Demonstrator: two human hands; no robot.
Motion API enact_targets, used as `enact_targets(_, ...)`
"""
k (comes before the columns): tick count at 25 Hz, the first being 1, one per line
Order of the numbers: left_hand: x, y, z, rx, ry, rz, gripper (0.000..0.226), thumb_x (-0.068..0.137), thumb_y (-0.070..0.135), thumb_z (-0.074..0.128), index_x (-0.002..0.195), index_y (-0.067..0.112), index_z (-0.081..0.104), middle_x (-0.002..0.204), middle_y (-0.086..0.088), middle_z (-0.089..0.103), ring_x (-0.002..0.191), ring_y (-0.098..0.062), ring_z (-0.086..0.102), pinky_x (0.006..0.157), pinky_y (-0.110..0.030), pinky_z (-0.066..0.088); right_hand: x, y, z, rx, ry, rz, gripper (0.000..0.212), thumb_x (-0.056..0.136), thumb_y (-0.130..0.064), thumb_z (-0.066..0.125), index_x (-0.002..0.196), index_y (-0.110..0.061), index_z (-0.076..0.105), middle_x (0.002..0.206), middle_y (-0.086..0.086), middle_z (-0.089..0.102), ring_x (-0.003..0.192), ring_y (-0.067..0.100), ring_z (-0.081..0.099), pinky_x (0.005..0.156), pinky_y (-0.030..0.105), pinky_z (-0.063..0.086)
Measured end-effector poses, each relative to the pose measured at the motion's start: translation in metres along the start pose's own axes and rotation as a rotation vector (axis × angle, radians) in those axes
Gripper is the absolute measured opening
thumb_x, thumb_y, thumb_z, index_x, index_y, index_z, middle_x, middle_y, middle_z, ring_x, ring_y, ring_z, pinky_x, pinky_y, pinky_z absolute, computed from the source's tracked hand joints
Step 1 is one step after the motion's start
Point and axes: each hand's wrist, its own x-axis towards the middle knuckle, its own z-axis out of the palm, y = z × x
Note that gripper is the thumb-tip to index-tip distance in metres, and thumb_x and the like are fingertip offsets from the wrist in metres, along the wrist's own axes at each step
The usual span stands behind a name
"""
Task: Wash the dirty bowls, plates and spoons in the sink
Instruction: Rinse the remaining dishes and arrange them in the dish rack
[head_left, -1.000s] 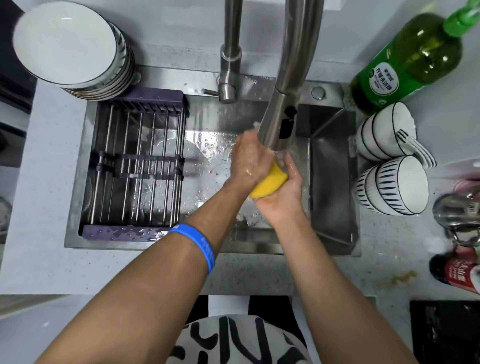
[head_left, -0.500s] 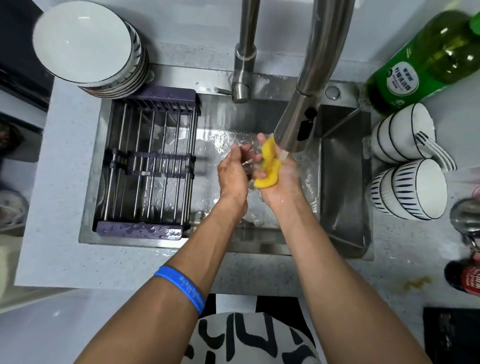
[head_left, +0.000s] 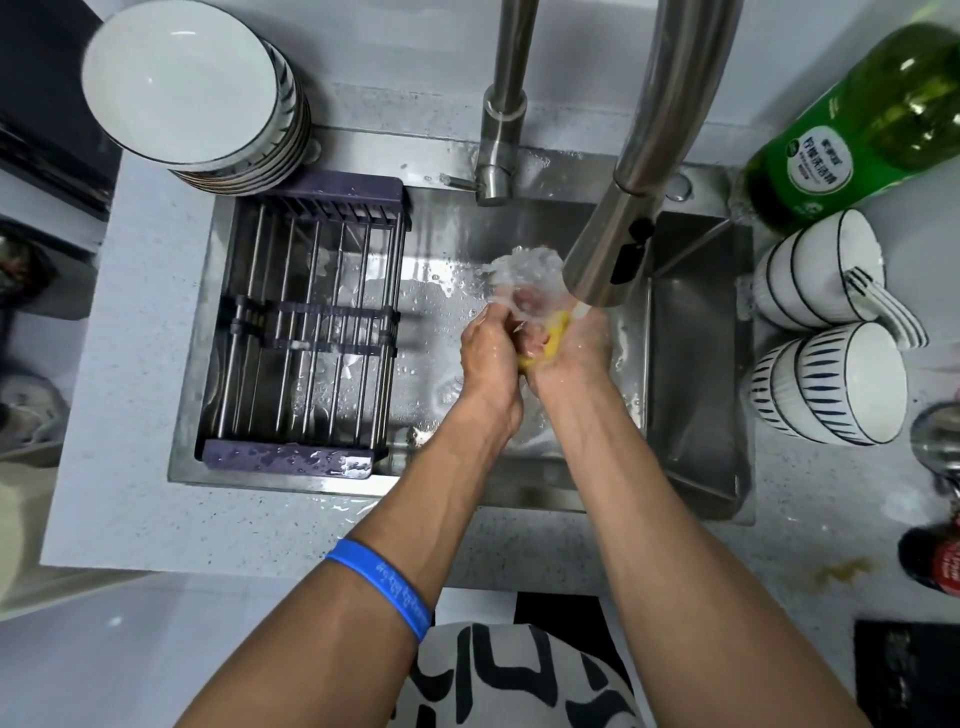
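Over the steel sink (head_left: 696, 374) both my hands are pressed together under running water from the pull-down faucet (head_left: 618, 244). A yellow sponge (head_left: 548, 343) is squeezed between them, with my left hand (head_left: 491, 358) and my right hand (head_left: 576, 348) curled around it. Water splashes over my fingertips and hides them. A stack of white plates (head_left: 182, 83) stands at the back left of the counter. Two stacks of striped bowls (head_left: 831, 384) lie on their sides at the right, with white spoons (head_left: 883, 306) in the upper stack.
A dark drying rack (head_left: 306, 338) with steel bars fills the left half of the sink. A green detergent bottle (head_left: 852, 145) lies at the back right. A second tap (head_left: 498, 145) rises behind the sink. A dark red-labelled bottle (head_left: 935, 566) and a brown stain (head_left: 841, 571) are at the right.
My hands have closed together on the sponge and the water now splashes over my fingers. A second ago the sponge showed wider between my hands.
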Motion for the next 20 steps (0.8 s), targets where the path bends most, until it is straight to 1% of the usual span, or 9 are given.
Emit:
enact_targets(2,-0.001,0.0,0.002,-0.041,-0.028,0.003,0.034,0.102,0.034,0.052,0.109,0.006,0.07,0.094,-0.007,0.069,0.091,-0.018,0.066,0.089,-0.03,0.054,0.004,-0.002,-0.005,0.098,-0.052,0.039,0.041,0.095,-0.022,0.041,0.06,-0.01,0.06,0.06,0.005,0.058,0.044,0.017,0.054,0.038,0.02,0.039)
enact_targets(4,0.001,0.001,0.003,-0.078,-0.034,-0.011,0.048,0.092,0.044,0.063,0.122,0.007,0.066,0.115,-0.007,0.071,0.108,-0.017,0.068,0.101,-0.034,0.053,0.002,-0.001,-0.012,0.17,-0.138,0.06,0.042,0.095,-0.022,0.042,0.071,-0.006,0.072,0.08,0.013,0.07,0.072,0.026,0.069,0.063,0.031,0.057)
enact_targets(6,0.007,-0.002,-0.001,-0.017,0.008,0.039,0.045,0.091,0.043,0.064,0.125,0.014,0.062,0.119,-0.007,0.069,0.109,-0.018,0.067,0.098,-0.034,0.054,-0.007,0.007,-0.018,0.12,-0.226,0.035,0.035,0.091,-0.024,0.048,0.085,-0.004,0.075,0.095,0.019,0.071,0.091,0.033,0.069,0.083,0.04,0.057)
enact_targets(9,0.007,-0.004,0.001,0.055,0.051,0.194,0.023,0.102,0.023,0.056,0.125,0.022,0.061,0.106,-0.003,0.065,0.088,-0.012,0.063,0.081,-0.025,0.055,-0.017,0.015,-0.017,0.102,-0.286,-0.007,0.026,0.079,-0.02,0.058,0.082,-0.002,0.076,0.092,0.019,0.072,0.095,0.034,0.065,0.104,0.046,0.046)
enact_targets(10,0.005,-0.003,0.001,0.02,0.022,0.204,0.023,0.102,0.021,0.056,0.124,0.02,0.062,0.104,-0.003,0.065,0.084,-0.01,0.062,0.077,-0.023,0.054,-0.017,0.014,-0.015,0.124,-0.296,-0.016,0.024,0.08,-0.019,0.057,0.079,-0.006,0.077,0.089,0.016,0.072,0.091,0.031,0.065,0.101,0.042,0.048)
enact_targets(12,0.002,0.002,0.001,-0.108,-0.015,0.132,0.029,0.102,0.031,0.055,0.123,0.014,0.065,0.102,-0.001,0.066,0.077,-0.009,0.06,0.068,-0.02,0.052,-0.015,0.009,-0.011,0.136,-0.318,-0.039,0.027,0.08,-0.02,0.056,0.066,-0.016,0.079,0.08,0.006,0.069,0.074,0.017,0.061,0.069,0.027,0.052)
enact_targets(14,0.003,0.005,-0.003,-0.231,-0.041,0.032,0.041,0.101,0.044,0.05,0.125,0.012,0.063,0.105,-0.003,0.068,0.07,-0.01,0.059,0.056,-0.02,0.049,-0.011,0.007,-0.008,0.09,-0.294,-0.028,0.022,0.077,-0.021,0.061,0.06,-0.018,0.074,0.071,-0.001,0.059,0.055,0.007,0.048,0.039,0.016,0.032)
enact_targets(16,0.001,0.006,-0.006,-0.215,-0.047,0.022,0.04,0.103,0.046,0.045,0.12,0.014,0.063,0.104,-0.004,0.07,0.075,-0.012,0.065,0.061,-0.022,0.053,-0.005,0.01,-0.009,0.018,-0.198,-0.026,0.018,0.082,-0.021,0.065,0.065,-0.017,0.067,0.068,-0.002,0.053,0.046,0.005,0.042,0.034,0.017,0.023)
enact_targets(20,-0.005,0.002,0.001,-0.162,-0.054,0.049,0.033,0.102,0.039,0.047,0.112,0.015,0.067,0.097,-0.002,0.073,0.085,-0.014,0.067,0.082,-0.029,0.054,0.007,0.01,-0.013,-0.001,-0.063,-0.036,0.014,0.089,-0.023,0.063,0.077,-0.015,0.062,0.066,0.001,0.059,0.043,0.011,0.043,0.035,0.021,0.028)
